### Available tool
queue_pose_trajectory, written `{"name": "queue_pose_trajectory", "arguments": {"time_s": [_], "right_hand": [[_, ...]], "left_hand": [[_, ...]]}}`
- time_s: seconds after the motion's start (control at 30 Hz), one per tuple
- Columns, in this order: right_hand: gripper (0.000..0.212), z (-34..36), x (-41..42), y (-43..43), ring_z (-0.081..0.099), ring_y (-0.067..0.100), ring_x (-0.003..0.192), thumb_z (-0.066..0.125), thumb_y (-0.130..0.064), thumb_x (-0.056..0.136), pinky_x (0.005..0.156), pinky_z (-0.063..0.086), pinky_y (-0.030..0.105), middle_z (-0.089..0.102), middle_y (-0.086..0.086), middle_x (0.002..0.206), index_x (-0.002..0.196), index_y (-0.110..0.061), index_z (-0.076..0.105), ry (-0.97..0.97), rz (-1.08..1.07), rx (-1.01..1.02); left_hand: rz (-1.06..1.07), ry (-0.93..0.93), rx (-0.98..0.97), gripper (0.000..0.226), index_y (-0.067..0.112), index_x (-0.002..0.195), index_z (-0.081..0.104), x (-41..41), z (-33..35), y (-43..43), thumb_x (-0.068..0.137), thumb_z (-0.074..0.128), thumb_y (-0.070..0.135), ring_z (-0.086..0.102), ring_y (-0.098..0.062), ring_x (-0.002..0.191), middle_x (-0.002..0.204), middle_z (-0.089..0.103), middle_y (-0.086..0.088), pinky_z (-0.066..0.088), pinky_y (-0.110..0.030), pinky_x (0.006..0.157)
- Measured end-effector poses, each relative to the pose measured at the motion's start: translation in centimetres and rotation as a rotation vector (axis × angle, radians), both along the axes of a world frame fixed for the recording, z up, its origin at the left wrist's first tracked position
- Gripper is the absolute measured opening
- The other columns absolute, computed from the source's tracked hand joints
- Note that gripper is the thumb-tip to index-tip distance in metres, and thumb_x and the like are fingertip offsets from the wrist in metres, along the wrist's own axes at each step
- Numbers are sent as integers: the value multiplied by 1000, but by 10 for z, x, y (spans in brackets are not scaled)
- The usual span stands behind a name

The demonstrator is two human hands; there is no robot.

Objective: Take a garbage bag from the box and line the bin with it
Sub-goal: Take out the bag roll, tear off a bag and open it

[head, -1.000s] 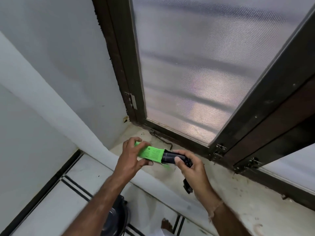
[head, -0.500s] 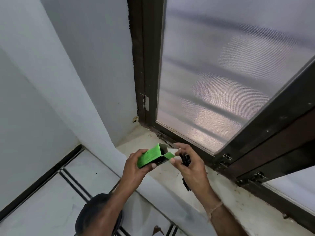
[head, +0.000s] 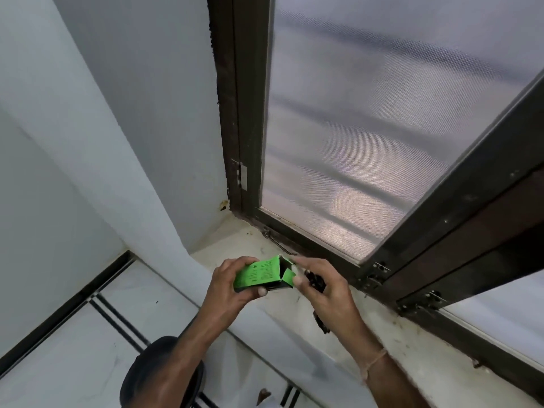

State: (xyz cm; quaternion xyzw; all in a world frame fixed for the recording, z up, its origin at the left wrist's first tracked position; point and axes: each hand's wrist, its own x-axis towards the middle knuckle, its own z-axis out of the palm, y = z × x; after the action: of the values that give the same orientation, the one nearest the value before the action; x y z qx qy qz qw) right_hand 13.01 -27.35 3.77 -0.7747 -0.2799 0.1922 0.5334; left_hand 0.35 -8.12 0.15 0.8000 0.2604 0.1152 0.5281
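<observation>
From the head camera, the person stands at a window sill [head: 368, 328] and holds a small green box [head: 259, 273] just above it. The left hand [head: 232, 285] wraps around the near end of the box, thumb under and fingers over, so the box stays steady. The open end points right, toward the other hand. One green flap [head: 288, 277] hangs folded out there.

The right hand [head: 321, 290] is curled shut around a dark roll of bags [head: 315, 282], and its thumb and first finger pinch at the box's open end. It looks like the hand is busy with that flap. I cannot tell if the roll is all the way out of the box, because the hand hides it. Another dark bit [head: 321, 323] pokes out below the wrist; it is too small to name.

The bin [head: 141, 375] waits on the floor, near and left, round and dark, partly behind the left arm. It has no bag in it yet, I think.
</observation>
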Motion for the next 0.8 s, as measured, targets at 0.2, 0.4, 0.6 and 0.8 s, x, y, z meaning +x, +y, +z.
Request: {"name": "queue_pose_trajectory", "arguments": {"time_s": [0.2,0.4,0.6,0.8], "right_hand": [[39,-3,-1,-4,60,2,121,73,-37,94,100,54,29,58,-7,133,133,-37,70,-16,-67,-35],[48,3,3,-12,48,10,61,69,-55,86,47,40,22,61,7,88,129,-34,71,584,-156,56],[34,13,3,-6,59,8,70,72,-39,95,63,51,17,78,10,105,129,-37,71,364,14,133],[35,13,4,2,68,45,100,81,-35,89,90,56,64,75,17,106,123,-39,72,225,93,39]], "left_hand": [[20,-21,-20,59,42,119,67,0,-4,0,64,79,61,56,-19,115,116,63,5,48,-37,98],[5,-17,6,50,49,113,65,0,0,4,67,84,45,54,-21,117,117,62,6,44,-32,95],[-43,19,88,55,39,121,68,1,4,9,68,84,44,51,-20,118,117,60,7,41,-26,94],[-72,26,148,60,40,125,67,2,5,10,67,84,47,49,-20,121,119,57,13,44,-33,100]]}}
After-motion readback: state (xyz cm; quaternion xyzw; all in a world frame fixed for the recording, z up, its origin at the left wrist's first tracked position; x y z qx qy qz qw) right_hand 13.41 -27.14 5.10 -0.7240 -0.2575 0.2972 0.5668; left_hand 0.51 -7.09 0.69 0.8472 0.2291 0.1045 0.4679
